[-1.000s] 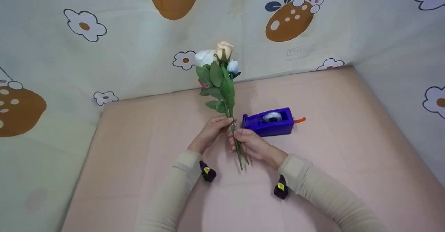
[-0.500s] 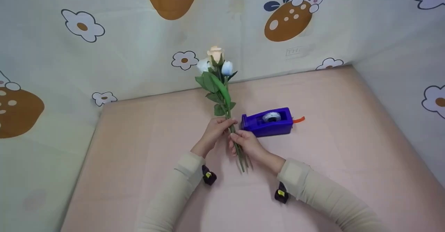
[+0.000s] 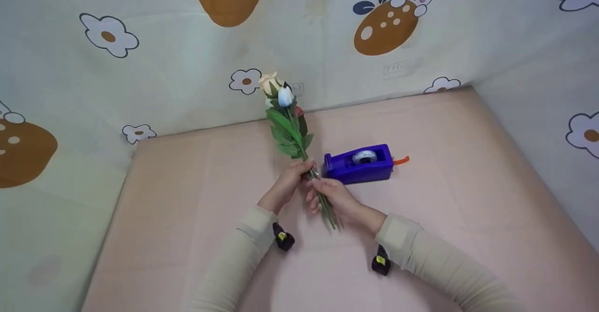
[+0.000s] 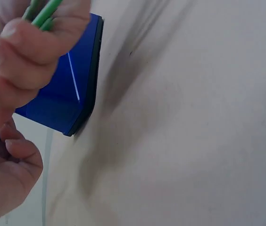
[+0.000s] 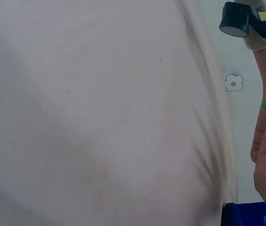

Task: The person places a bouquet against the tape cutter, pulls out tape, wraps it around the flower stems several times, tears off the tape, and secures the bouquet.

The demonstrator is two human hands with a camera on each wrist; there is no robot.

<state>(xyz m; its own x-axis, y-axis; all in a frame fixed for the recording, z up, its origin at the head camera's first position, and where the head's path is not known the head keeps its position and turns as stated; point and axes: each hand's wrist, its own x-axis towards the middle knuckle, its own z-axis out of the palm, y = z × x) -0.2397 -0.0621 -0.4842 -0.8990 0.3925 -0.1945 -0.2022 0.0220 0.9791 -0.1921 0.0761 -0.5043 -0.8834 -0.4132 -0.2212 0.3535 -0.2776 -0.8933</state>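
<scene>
Both hands hold a small bunch of flowers [image 3: 285,132] above the table in the head view. A cream rose [image 3: 270,85] and a pale blue bud [image 3: 285,97] top it, over green leaves. My left hand [image 3: 288,181] pinches the stems below the leaves. Lower down, my right hand [image 3: 338,197] grips them between thumb and curled fingers, and the stem ends [image 3: 331,221] stick out below. A shiny clear strip [image 3: 315,173] shows on the stems between the hands. In the left wrist view, the right hand's curled fingers [image 4: 27,75] wrap round the green stems [image 4: 45,13].
A blue tape dispenser [image 3: 360,174] with a roll of tape [image 3: 364,156] stands just right of the hands. An orange strip [image 3: 401,160] sticks out at its right end. Patterned cloth walls [image 3: 323,36] border the pink tabletop [image 3: 187,185] at back and sides.
The flower heads have swung left and down as the bunch turned in the hands. The white bloom is now mostly hidden, and a red one shows at the right. The hands barely shifted.
</scene>
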